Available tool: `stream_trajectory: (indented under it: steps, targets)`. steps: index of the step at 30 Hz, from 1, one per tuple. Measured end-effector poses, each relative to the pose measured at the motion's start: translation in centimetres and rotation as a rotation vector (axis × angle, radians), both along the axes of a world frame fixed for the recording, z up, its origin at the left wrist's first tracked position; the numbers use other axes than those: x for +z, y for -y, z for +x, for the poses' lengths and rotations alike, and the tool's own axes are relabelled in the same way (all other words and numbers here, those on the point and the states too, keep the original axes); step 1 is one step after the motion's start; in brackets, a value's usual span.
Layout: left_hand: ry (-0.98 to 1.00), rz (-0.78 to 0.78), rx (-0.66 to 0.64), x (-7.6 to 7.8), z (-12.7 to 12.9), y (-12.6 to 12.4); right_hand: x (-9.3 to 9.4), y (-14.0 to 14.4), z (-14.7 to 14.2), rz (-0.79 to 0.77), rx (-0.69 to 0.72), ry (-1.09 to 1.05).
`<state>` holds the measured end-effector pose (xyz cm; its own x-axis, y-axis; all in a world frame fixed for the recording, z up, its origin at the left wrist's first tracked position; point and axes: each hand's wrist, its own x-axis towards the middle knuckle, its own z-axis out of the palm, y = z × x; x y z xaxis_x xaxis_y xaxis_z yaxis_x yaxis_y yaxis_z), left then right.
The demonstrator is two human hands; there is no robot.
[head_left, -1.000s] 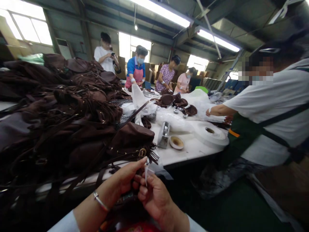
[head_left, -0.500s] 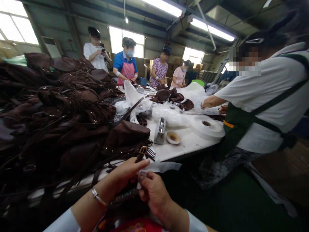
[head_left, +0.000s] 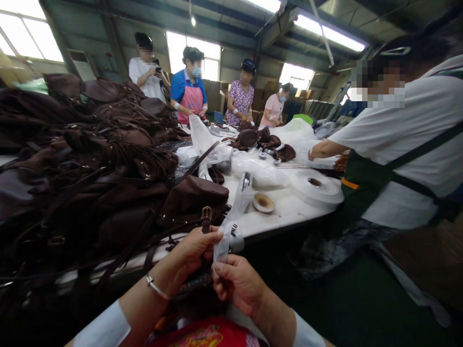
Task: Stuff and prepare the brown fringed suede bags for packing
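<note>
1. My left hand (head_left: 195,248) pinches a dark-brown strap (head_left: 206,226); its gold-coloured buckle (head_left: 207,212) stands above my fingers.
2. My right hand (head_left: 240,284) pinches, thumb against fingers, the lower end of a translucent white strip (head_left: 224,233), which runs up beside my left thumb and partly hides the tape dispenser (head_left: 247,179).
3. On the tabletop (head_left: 282,214), a tape roll (head_left: 264,203) lies near a large white roll (head_left: 329,193); brown fringed bags (head_left: 126,193) are heaped at left.

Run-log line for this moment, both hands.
left hand: holds translucent strip, buckled strap alongside | right hand: pinches strip lower down | beyond: heaped brown bags
</note>
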<state>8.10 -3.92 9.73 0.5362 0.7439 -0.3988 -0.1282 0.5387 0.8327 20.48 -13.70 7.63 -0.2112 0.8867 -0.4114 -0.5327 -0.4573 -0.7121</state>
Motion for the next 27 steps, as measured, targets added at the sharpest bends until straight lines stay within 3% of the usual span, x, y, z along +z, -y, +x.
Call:
stream_trajectory:
  steps: [3, 6, 12, 16, 20, 25, 27]
  targets:
    - [-0.039, 0.017, 0.064, 0.6, 0.1, -0.2, 0.7, -0.6, 1.1, 0.146, -0.061, 0.14]
    - [-0.096, 0.035, 0.09, 1.6, 0.1, -0.8, 1.4, -2.0, 2.4, 0.259, -0.232, 0.246]
    - [-0.004, 0.239, 0.043, 3.9, 0.6, -0.7, 3.4, -5.9, 3.5, 0.312, -0.533, 0.272]
    - [-0.068, 0.311, -0.007, 5.0, 1.2, 0.8, 4.4, -7.0, 3.1, 0.347, -0.564, 0.189]
    - [-0.138, 0.402, 0.033, 5.2, 1.5, 2.1, 4.4, -7.2, 2.8, 0.344, -0.567, 0.175]
    - [-0.217, 0.662, 0.09, 5.2, 1.8, 2.6, 3.9, -6.8, 2.4, 0.333, -0.539, 0.277]
    - [-0.177, 0.613, 0.15, 5.2, 1.9, 2.5, 3.8, -6.5, 2.2, 0.345, -0.566, 0.309]
